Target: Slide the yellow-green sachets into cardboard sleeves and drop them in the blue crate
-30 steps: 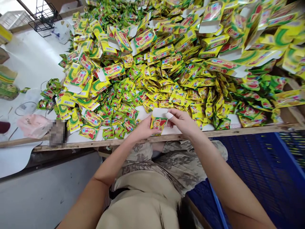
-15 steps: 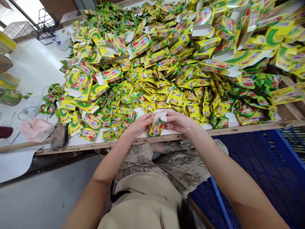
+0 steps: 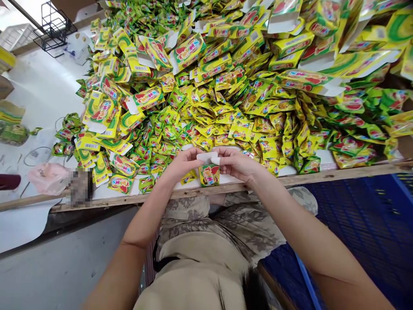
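Between my two hands, just above the table's front edge, a small green and yellow carton (image 3: pixel 209 175) stands upright with its white end flaps raised. My left hand (image 3: pixel 187 164) is closed on the carton's upper left side. The fingers of my right hand (image 3: pixel 235 163) pinch a white flap at its upper right. Just beyond my hands lie yellow sachets (image 3: pixel 240 130) and green sachets (image 3: pixel 169 131) in a loose heap. Several open cartons (image 3: pixel 189 51) of the same print rest on top of the heap.
A wooden rim (image 3: pixel 290 176) runs along the table's front edge. To the left are a pink plastic bag (image 3: pixel 48 177), a clear jar (image 3: pixel 13 131) and a black wire rack (image 3: pixel 54 28). A blue slatted crate (image 3: pixel 351 224) stands below on the right.
The carton has turned so its printed face is toward me, and it has shifted slightly left. My hands still hold its top. The view has moved slightly.
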`<state>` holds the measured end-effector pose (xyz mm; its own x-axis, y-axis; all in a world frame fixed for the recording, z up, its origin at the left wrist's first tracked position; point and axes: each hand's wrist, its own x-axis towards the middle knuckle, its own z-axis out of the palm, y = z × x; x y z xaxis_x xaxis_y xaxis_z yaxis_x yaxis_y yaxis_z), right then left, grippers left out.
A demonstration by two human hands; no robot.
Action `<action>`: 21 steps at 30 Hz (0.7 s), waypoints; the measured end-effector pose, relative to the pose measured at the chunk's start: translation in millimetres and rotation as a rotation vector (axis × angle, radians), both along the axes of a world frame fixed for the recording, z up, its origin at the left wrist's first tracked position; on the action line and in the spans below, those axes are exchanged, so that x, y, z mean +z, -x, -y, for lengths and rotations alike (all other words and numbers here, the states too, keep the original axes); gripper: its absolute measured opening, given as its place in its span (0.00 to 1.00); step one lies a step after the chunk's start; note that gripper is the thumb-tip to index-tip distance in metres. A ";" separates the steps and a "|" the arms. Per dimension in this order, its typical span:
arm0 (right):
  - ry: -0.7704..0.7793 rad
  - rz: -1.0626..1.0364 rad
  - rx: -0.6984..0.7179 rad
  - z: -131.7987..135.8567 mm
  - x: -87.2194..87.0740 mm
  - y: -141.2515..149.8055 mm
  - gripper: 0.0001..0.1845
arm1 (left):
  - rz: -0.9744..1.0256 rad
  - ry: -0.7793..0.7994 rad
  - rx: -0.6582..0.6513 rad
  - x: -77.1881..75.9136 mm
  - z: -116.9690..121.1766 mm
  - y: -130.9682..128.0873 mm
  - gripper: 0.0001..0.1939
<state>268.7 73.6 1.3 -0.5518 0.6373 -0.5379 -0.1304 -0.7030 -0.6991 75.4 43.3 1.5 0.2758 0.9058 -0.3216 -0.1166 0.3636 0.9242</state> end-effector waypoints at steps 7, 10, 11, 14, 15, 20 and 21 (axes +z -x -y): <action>-0.690 0.177 -0.054 -0.1 -8.4 -8.6 0.17 | -0.228 -0.393 0.154 -8.4 20.9 -2.9 0.14; -0.923 0.242 0.019 6.7 -8.2 -16.7 0.13 | -0.298 -0.498 0.143 -8.4 28.3 -4.2 0.10; -0.955 0.246 0.030 9.4 -7.8 -18.1 0.12 | -0.298 -0.497 0.143 -7.5 29.8 -5.1 0.10; -0.990 0.285 -0.006 17.0 -6.5 -17.0 0.11 | -0.258 -0.421 0.145 -4.1 32.7 -9.7 0.12; -1.004 0.315 -0.018 19.1 -6.0 -15.3 0.12 | -0.249 -0.393 0.154 -3.2 33.1 -11.7 0.13; -0.903 0.356 -0.080 23.8 -2.3 -6.1 0.16 | -0.226 -0.335 0.235 0.1 30.6 -19.5 0.15; -0.856 0.335 -0.098 23.8 -1.3 -5.1 0.17 | -0.223 -0.329 0.249 1.2 29.4 -20.1 0.15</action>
